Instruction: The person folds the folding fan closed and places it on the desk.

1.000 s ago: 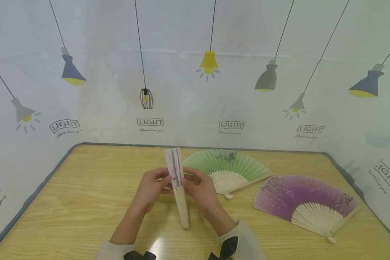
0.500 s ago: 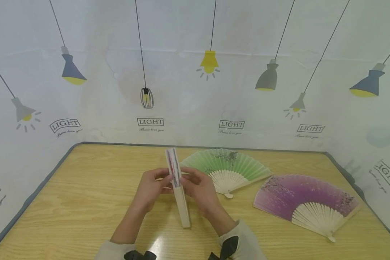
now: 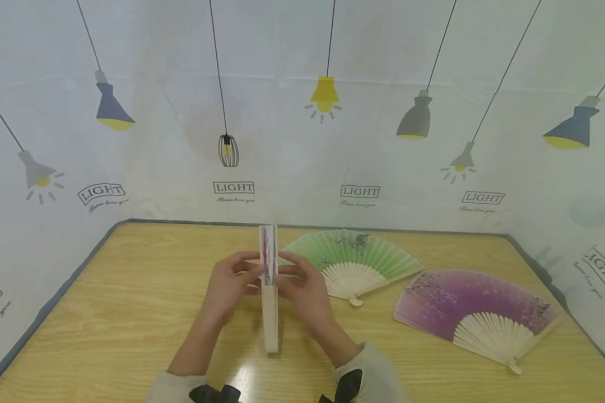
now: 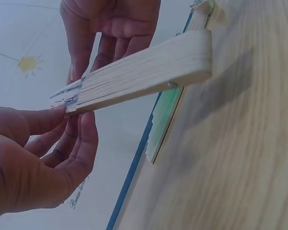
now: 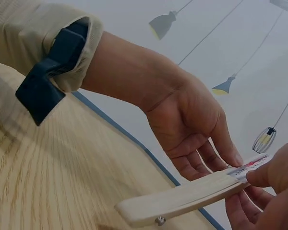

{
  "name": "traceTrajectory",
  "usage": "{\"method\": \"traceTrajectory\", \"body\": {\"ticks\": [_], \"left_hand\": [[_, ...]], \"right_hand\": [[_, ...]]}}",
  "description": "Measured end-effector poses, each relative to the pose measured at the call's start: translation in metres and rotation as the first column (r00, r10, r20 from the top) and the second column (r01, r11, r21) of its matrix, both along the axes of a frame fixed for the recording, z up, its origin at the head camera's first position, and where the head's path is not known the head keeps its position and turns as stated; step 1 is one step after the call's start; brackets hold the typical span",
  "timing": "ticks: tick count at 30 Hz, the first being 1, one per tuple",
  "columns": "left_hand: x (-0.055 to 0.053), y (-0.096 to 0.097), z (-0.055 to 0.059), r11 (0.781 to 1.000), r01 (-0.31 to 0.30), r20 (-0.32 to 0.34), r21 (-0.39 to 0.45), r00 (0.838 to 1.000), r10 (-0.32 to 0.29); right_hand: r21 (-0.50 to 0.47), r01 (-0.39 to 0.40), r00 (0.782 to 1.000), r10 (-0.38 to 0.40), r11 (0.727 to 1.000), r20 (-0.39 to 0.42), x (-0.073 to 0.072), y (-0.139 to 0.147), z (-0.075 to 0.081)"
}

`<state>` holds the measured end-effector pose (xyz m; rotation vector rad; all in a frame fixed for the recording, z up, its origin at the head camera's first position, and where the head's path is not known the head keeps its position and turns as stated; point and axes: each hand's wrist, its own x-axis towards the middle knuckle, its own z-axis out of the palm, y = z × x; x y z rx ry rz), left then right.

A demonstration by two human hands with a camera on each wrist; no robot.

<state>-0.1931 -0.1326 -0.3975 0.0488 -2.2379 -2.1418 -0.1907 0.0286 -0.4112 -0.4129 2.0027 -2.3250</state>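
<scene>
On the left, the left hand [image 3: 231,288] pinches one side of a folded hand fan [image 3: 270,316], thumb on its printed, pleated leaf. The fan is held above the wood-grain table [image 3: 131,291], pale ribs nearer the person. The right hand [image 3: 306,291] pinches its other side. Beyond that hand, a green fan [image 3: 378,254] lies spread; just beside it, rightmost, lies a spread purple fan [image 3: 464,296].

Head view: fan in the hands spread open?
No, the held fan is folded into a narrow stack, unlike the green fan and purple fan.
</scene>
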Motion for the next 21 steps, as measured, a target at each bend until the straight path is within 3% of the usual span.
{"method": "traceTrajectory", "body": {"ticks": [5, 12, 21], "left_hand": [[-0.003, -0.020, 0.004, 0.998, -0.050, -0.004, -0.038, 0.999, 0.050], [-0.005, -0.054, 0.002, 0.987, -0.092, 0.032, -0.133, 0.995, 0.097], [-0.006, -0.091, -0.013, 0.972, -0.099, 0.128, -0.214, 0.983, 0.128]], "right_hand": [[0.021, -0.054, 0.998, 0.054, 0.998, -0.027, 0.000, -0.019, -0.003], [-0.026, -0.093, 0.992, 0.095, 0.995, 0.087, -0.001, -0.055, -0.014], [-0.065, -0.110, 0.972, 0.121, 0.992, 0.202, -0.013, -0.098, -0.032]]}}
